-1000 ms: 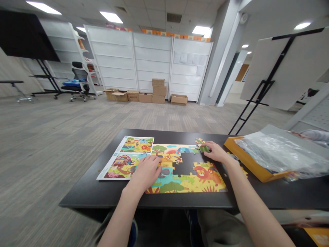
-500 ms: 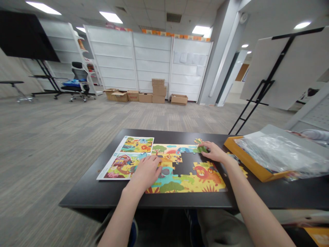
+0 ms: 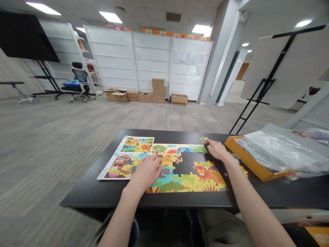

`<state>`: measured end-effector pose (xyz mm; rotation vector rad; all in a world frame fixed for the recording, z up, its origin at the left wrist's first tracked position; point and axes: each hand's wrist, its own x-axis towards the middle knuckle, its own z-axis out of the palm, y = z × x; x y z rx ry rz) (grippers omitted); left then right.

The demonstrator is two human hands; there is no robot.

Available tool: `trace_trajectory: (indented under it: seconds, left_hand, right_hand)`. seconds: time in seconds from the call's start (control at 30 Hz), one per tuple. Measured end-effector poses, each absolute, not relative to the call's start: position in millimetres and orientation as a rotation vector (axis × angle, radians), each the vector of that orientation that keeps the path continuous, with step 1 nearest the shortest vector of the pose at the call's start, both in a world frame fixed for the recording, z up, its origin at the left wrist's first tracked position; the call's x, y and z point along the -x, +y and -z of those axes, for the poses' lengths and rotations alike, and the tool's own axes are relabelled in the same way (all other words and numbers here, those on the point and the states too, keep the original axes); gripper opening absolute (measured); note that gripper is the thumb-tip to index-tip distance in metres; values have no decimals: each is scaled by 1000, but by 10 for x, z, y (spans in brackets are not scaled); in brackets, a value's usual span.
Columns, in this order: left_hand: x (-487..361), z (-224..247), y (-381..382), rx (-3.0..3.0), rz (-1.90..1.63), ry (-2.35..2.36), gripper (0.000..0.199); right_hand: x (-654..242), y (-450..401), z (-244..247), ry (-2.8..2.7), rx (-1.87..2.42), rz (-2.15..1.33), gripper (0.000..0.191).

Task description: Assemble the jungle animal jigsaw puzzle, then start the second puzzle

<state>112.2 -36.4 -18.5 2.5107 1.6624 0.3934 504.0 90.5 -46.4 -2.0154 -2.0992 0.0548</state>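
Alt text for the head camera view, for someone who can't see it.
A left hand rests on a part-built animal jigsaw puzzle on a black table; the right hand sits by a loose piece. A picture sheet lies left, an orange box with plastic right.

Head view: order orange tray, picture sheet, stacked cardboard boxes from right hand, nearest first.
Right hand, nearest first:
1. Orange tray, right of the hand
2. Picture sheet, left on the table
3. Stacked cardboard boxes, by the back wall

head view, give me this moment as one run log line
left hand: flat on jigsaw puzzle | right hand: at loose puzzle piece | gap: open
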Motion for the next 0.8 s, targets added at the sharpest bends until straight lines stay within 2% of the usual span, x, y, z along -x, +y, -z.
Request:
trace_trajectory:
  seconds: [0.1, 0.33, 0.8]
  left_hand:
    - [-1119, 194, -361, -2509, -392, 1666, 19]
    - [-1121, 186, -359, -2502, -407, 1659, 19]
    - [-1145, 158, -366, -2511, -373, 1675, 20]
  right_hand:
    - [-5049, 871, 422, -2085, 1995, -5, 43]
    - [-4830, 795, 336, -2377, 1342, -216, 30]
    - [-4771, 832, 394, -2328, 1367, -184, 26]
